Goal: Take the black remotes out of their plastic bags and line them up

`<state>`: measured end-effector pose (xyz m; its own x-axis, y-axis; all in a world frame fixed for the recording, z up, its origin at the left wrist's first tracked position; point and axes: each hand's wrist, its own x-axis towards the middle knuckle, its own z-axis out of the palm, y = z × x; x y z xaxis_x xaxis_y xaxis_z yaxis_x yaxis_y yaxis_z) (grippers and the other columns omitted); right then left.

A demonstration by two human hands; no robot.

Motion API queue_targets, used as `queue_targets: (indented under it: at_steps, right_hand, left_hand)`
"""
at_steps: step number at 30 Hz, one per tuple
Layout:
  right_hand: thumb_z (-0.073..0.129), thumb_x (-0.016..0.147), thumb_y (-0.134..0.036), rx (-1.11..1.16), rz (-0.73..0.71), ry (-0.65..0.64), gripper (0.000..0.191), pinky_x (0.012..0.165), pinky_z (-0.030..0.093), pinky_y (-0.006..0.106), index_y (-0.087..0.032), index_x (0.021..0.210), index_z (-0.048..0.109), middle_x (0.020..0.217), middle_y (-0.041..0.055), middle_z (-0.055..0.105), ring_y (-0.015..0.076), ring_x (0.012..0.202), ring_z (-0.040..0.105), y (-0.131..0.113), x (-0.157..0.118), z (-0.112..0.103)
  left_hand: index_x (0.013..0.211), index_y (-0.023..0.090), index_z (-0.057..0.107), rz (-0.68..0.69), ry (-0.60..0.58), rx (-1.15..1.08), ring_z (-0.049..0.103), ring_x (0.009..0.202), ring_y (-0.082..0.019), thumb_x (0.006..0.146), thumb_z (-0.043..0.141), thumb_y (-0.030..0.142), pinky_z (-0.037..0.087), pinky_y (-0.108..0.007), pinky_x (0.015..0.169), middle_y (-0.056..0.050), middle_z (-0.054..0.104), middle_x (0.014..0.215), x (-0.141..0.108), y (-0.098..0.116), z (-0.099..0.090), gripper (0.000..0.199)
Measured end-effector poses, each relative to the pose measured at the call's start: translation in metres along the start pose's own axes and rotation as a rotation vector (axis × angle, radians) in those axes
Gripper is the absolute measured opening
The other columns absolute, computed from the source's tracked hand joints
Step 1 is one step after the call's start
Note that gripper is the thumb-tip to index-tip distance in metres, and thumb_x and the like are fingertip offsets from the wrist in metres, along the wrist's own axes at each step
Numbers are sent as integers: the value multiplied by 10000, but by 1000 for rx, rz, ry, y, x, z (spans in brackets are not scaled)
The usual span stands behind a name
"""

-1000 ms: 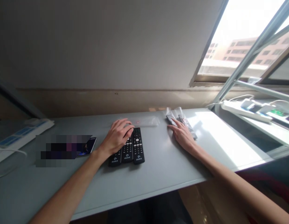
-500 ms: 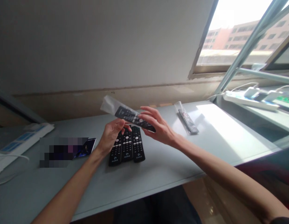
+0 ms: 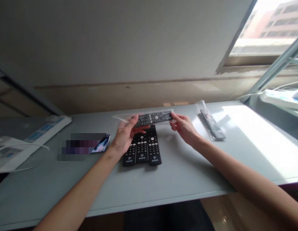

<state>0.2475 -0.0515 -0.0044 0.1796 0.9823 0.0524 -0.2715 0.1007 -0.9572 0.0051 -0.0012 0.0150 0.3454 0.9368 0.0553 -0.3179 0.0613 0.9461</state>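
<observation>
Both my hands hold a black remote control in a clear plastic bag (image 3: 152,118), level above the table. My left hand (image 3: 126,136) grips it from below at one end, and the fingertips of my right hand (image 3: 184,128) pinch the other end. Just beneath them, three unbagged black remote controls (image 3: 141,147) lie side by side, buttons up, their far ends partly hidden by the held remote and my left hand. Off to the right of my right hand, another bagged remote control (image 3: 211,123) lies on the grey table (image 3: 187,179).
A phone (image 3: 102,143), partly blurred out, lies left of the row. Further left is a flat white object with blue marks (image 3: 48,128) and a white cable (image 3: 24,149). A white power strip (image 3: 281,99) sits beyond the table's right end, below a window (image 3: 266,32).
The bagged remote has swung from a tilt to level and dropped closer to the row. One second ago, it lay on the table under my right hand. My view has shifted.
</observation>
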Motion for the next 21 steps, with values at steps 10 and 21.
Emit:
queue_targets:
  at_steps: [10,21]
  right_hand:
    - [832,840,-648,-489,-243,69,524,421,418,280,-130,771,794,637,101,710,166,537,624,-66,13,-5]
    - [794,947,-408,-543,-447,3,237,519,484,269,-231,798,743,775,52,727,143,666,647,-136,20,19]
  left_hand:
    - [1107,150,727,-9,36,-118,829,788,-264,686,1002,350,616,-218,498,-85,803,1030,4,1,-9,542]
    - [1104,141,688,-115,-149,-128,780,825,-203,724,989,439,524,-197,465,-100,767,1060,8,3,-21,569]
